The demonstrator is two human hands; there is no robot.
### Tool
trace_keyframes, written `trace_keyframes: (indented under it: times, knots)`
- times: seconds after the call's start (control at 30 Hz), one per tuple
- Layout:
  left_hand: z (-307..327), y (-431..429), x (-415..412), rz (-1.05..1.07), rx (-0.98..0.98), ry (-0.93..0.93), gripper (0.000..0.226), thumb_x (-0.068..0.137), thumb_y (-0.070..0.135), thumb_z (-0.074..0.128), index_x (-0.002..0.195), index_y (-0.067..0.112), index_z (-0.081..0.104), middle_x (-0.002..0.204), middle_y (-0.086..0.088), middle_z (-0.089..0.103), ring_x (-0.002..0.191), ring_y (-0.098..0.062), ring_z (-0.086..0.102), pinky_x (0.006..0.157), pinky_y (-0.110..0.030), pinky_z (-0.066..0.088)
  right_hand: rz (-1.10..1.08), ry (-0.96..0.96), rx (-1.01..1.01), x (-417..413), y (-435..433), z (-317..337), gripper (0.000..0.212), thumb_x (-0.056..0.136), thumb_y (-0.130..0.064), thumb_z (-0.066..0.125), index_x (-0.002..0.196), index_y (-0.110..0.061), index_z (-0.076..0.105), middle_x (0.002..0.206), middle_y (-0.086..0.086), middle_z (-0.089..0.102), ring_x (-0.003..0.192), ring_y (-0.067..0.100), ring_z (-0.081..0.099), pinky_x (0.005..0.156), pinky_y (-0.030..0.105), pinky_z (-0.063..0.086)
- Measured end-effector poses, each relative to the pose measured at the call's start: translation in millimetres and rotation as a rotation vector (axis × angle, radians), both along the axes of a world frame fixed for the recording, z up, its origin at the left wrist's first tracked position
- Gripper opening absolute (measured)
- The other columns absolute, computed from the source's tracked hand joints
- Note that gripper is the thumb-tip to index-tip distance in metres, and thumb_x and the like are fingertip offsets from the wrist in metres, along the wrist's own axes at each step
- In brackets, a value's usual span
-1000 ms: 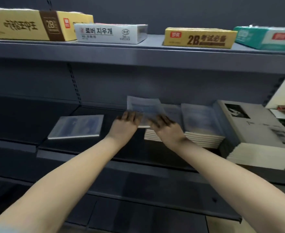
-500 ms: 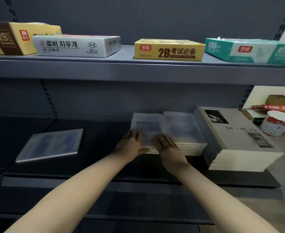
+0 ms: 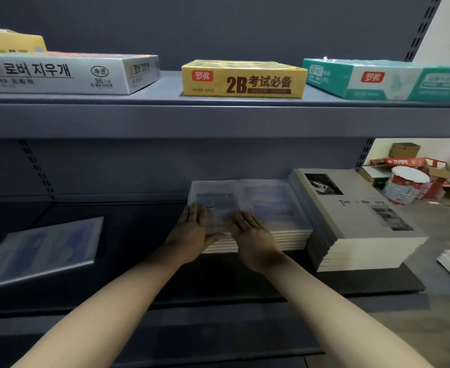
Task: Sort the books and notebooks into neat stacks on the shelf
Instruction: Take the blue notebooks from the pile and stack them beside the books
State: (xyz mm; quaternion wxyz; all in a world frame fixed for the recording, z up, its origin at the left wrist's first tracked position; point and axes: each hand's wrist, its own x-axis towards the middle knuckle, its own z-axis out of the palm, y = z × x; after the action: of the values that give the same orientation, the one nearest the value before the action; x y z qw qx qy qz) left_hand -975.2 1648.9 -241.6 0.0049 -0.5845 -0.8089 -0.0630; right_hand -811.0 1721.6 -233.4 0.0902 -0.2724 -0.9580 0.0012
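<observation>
A: Head view, the only one we get. Which step do we log?

B: Squaring up. The left hand (image 3: 192, 231) and right hand (image 3: 254, 236) both lie flat on the top cover of the blue notebook pile (image 3: 219, 201), fingers straight and spread, gripping nothing. The left thumb sits along the pile's front edge.

A: Where's that pile?

B: Middle of the lower shelf (image 3: 144, 227), pushed towards the back. A second blue pile (image 3: 277, 208) is just beside it on the right. We can't tell if they touch. Next right, the grey book stack (image 3: 351, 219), taller and slightly fanned at its front corner.

A: Anything unsorted?

B: One lone notebook (image 3: 45, 248), same bluish cover, lying skewed at the left of the shelf, well apart from the piles. We'd call the task mostly done, with that one left.

A: Next move?

B: Our guess: nudge the top cover flush, lift both palms, then send the left hand over for the lone notebook. It's thin and flat on the board, so it needs an edge lifted or a slide forward before it goes on a blue pile.

A: Upper shelf?

B: Just boxes, the yellow box (image 3: 242, 81) among them. Not ours.
</observation>
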Motion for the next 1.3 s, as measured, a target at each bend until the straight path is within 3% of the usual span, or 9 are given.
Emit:
trace_keyframes:
  times: [0.17, 0.3, 0.43, 0.5, 0.6, 0.73, 0.9, 1.07, 1.3]
  knots:
    - [2.2, 4.0, -7.6, -0.033, 0.009, -0.168, 0.089, 0.086, 0.062, 0.047, 0.15, 0.012, 0.008, 0.155, -0.015, 0.0, 0.143, -0.033, 0.004, 0.113, -0.042, 0.028, -0.024, -0.059, -0.041, -3.7, 3.2, 2.0, 0.065, 0.093, -0.012, 0.041, 0.151, -0.019, 0.012, 0.158, 0.01, 0.005, 0.146, 0.028, 0.002, 0.118, 0.037, 0.004]
    - [16.2, -1.3, -2.2, -0.048, 0.21, -0.444, 0.108, 0.078, 0.037, 0.074, 0.15, 0.013, -0.004, 0.154, -0.009, 0.0, 0.14, -0.023, 0.019, 0.099, -0.013, 0.026, -0.038, -0.09, -0.079, -11.3, 1.0, 13.0, 0.069, 0.088, -0.012, 0.046, 0.15, -0.018, 0.017, 0.156, 0.013, 0.012, 0.144, 0.032, 0.009, 0.119, 0.04, 0.01]
    - [13.2, -15.1, -14.4, -0.041, 0.311, -0.613, 0.121, 0.07, 0.022, 0.082, 0.147, 0.018, -0.011, 0.155, -0.013, 0.013, 0.134, -0.018, 0.033, 0.093, -0.008, 0.031, 0.014, 0.033, -0.051, -17.0, -16.3, 32.9, 0.062, 0.084, -0.006, 0.049, 0.143, -0.019, 0.038, 0.148, 0.005, 0.035, 0.139, 0.027, 0.025, 0.115, 0.039, 0.019]
    - [13.7, -28.9, -26.2, -0.062, 0.243, -0.573, 0.12, 0.071, 0.027, 0.081, 0.149, 0.015, -0.009, 0.156, -0.002, 0.015, 0.137, -0.015, 0.028, 0.097, -0.01, 0.026, 0.187, 0.054, 0.119, -26.5, -33.3, 35.5, 0.061, 0.077, -0.007, 0.06, 0.136, -0.016, 0.048, 0.143, 0.006, 0.044, 0.135, 0.027, 0.034, 0.114, 0.045, 0.019]
    - [8.7, -49.9, -53.1, -0.042, 0.106, -0.504, 0.123, 0.071, 0.043, 0.078, 0.149, 0.014, -0.013, 0.159, 0.0, 0.0, 0.145, -0.015, 0.011, 0.112, -0.023, 0.019, 0.327, 0.021, 0.224, -57.7, -57.4, 27.5, 0.063, 0.052, -0.014, 0.081, 0.114, -0.015, 0.066, 0.124, 0.011, 0.061, 0.117, 0.034, 0.056, 0.098, 0.057, 0.038]
    - [5.3, -81.4, -95.4, 0.008, -0.044, -0.33, 0.12, 0.072, 0.058, 0.07, 0.15, 0.014, -0.01, 0.159, -0.002, -0.007, 0.146, -0.02, -0.003, 0.119, -0.038, 0.009, 0.354, 0.041, 0.184, -106.4, -86.8, 28.5, 0.068, 0.054, -0.021, 0.084, 0.118, -0.014, 0.065, 0.128, 0.011, 0.059, 0.12, 0.033, 0.054, 0.1, 0.056, 0.037]
    - [5.9, -132.5, -147.3, 0.132, -0.154, -0.124, 0.113, 0.075, 0.079, 0.04, 0.15, 0.01, -0.011, 0.158, -0.007, -0.01, 0.146, -0.026, -0.006, 0.119, -0.036, 0.002, 0.399, 0.049, 0.091, -153.5, -106.7, 28.6, 0.059, 0.087, -0.015, 0.057, 0.143, -0.012, 0.038, 0.154, 0.014, 0.025, 0.143, 0.034, 0.017, 0.115, 0.052, 0.001]
    - [3.0, -183.4, -189.1, 0.227, -0.294, -0.081, 0.105, 0.082, 0.071, 0.045, 0.15, 0.014, -0.012, 0.158, -0.004, -0.013, 0.145, -0.031, -0.011, 0.118, -0.045, 0.002, 0.426, 0.011, 0.095, -197.7, -124.7, 14.1, 0.052, 0.097, -0.026, 0.043, 0.146, -0.012, 0.032, 0.156, 0.011, 0.02, 0.144, 0.03, 0.013, 0.116, 0.048, 0.002]
    - [6.3, -244.0, -236.4, 0.288, -0.326, -0.048, 0.088, 0.087, 0.065, 0.041, 0.152, 0.022, 0.0, 0.159, 0.0, -0.001, 0.145, -0.025, 0.006, 0.116, -0.04, 0.019, 0.451, -0.143, 0.02, -262.3, -161.7, -2.9, 0.066, 0.097, -0.048, 0.037, 0.149, -0.01, 0.02, 0.157, 0.009, 0.011, 0.145, 0.029, 0.008, 0.118, 0.041, 0.009]
